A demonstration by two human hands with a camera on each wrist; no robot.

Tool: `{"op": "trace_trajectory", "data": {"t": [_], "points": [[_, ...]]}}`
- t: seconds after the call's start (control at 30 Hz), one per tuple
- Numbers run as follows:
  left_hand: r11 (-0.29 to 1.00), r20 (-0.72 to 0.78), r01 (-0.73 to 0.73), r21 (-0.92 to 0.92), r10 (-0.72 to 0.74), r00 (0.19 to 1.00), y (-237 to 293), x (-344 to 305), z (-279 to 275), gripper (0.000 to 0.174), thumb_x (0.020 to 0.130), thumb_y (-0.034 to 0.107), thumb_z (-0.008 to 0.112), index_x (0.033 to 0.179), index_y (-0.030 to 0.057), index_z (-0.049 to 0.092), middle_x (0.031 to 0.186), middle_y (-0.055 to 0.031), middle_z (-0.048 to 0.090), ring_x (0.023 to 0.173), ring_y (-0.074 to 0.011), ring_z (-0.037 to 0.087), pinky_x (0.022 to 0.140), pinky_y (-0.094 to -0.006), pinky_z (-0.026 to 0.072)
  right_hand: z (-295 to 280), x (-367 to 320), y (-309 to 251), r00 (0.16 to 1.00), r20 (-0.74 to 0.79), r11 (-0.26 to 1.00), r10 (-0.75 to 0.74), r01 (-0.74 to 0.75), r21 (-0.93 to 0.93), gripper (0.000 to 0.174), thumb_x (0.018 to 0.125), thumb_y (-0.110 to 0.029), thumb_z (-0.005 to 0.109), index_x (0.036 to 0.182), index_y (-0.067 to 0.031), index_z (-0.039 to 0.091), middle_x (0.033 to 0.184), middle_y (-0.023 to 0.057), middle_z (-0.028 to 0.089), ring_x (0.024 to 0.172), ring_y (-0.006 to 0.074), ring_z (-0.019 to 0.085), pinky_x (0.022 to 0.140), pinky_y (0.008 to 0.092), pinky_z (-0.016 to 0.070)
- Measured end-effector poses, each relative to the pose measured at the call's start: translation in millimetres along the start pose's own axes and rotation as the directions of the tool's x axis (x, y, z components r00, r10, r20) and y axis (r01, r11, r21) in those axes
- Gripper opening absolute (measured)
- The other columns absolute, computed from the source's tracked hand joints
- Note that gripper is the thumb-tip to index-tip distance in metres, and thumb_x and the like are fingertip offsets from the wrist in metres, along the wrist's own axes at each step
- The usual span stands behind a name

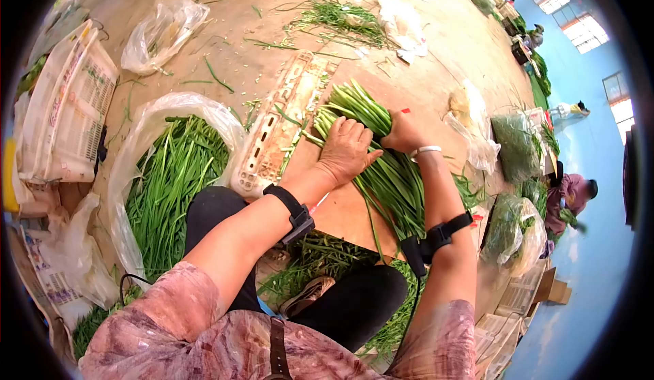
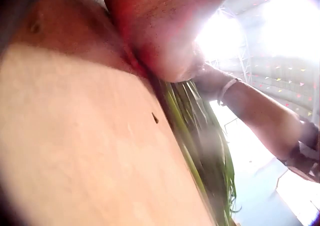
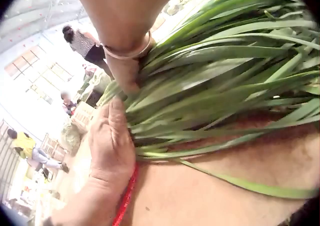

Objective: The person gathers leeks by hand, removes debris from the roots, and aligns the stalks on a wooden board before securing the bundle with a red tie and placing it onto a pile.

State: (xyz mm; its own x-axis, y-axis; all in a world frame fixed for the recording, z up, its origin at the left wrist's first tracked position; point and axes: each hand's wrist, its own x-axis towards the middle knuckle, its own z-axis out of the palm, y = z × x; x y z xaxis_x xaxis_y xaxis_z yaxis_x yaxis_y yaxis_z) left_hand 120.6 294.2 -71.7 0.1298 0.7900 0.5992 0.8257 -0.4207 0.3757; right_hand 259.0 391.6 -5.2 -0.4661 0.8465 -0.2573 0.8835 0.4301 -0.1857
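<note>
A thick bunch of garlic chives (image 1: 402, 182) lies across a flat brown board (image 1: 354, 213), pale stalk ends pointing away and green leaves toward the lap. My left hand (image 1: 346, 149) grips the bunch near the stalk ends from the left, its thumb against the stalks in the right wrist view. On the opposite side my right hand (image 1: 402, 133), with a pale bracelet at the wrist, holds the same bunch, fingers partly hidden by leaves. The left wrist view shows leaves (image 2: 200, 136) hanging past the board's edge beside the blurred left hand (image 2: 160, 41).
A clear plastic bag (image 1: 126, 196) full of chives stands at the left. A dirty white plastic crate (image 1: 262, 148) sits beside the board. Loose chives (image 1: 340, 22) lie on the floor ahead, with more bags (image 1: 514, 233) at the right. A seated person (image 1: 569, 199) is farther right.
</note>
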Motion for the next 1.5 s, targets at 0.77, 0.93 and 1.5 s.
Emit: {"op": "trace_trajectory", "data": {"t": [0.77, 0.93, 1.5], "points": [[0.992, 0.017, 0.125, 0.018, -0.126, 0.992, 2, 1, 0, 0.063, 0.083, 0.038, 0.054, 0.136, 0.0081, 0.034, 0.138, -0.0093, 0.036, 0.133, -0.025, 0.026, 0.107, -0.052, 0.014, -23, 0, -19, 0.959, 0.235, 0.944, -0.157, 0.215, -0.25, 0.059, 0.057, -0.023, 0.07, 0.107, 0.0015, 0.052, 0.088, 0.025, 0.063, 0.081, 0.0372, 0.062, 0.068, 0.0411, 0.0504], [0.991, 0.025, 0.133, 0.011, -0.133, 0.991, 3, 0, 0, 0.062, 0.084, 0.037, 0.053, 0.135, 0.0079, 0.035, 0.138, -0.0102, 0.036, 0.132, -0.025, 0.027, 0.106, -0.0513, 0.0151, -40, -5, -30, 0.952, 0.289, 0.954, -0.101, 0.175, -0.243, 0.084, 0.055, -0.027, 0.07, 0.127, 0.002, 0.038, 0.1, 0.0274, 0.06, 0.093, 0.0366, 0.06, 0.077, 0.0394, 0.0495], [0.933, 0.19, 0.294, -0.206, -0.256, 0.948, 30, -96, -68, 0.037, 0.07, 0.006, 0.059, 0.107, 0.0015, 0.054, 0.114, -0.0157, 0.05, 0.102, -0.0312, 0.047, 0.09, -0.0403, 0.0392, 5, -16, 7, 0.958, -0.005, 0.937, -0.285, 0.28, 0.21, 0.106, 0.057, -0.052, 0.078, 0.133, 0.002, 0.029, 0.124, 0.0243, 0.046, 0.118, 0.0335, 0.044, 0.099, 0.0388, 0.0348]]}}
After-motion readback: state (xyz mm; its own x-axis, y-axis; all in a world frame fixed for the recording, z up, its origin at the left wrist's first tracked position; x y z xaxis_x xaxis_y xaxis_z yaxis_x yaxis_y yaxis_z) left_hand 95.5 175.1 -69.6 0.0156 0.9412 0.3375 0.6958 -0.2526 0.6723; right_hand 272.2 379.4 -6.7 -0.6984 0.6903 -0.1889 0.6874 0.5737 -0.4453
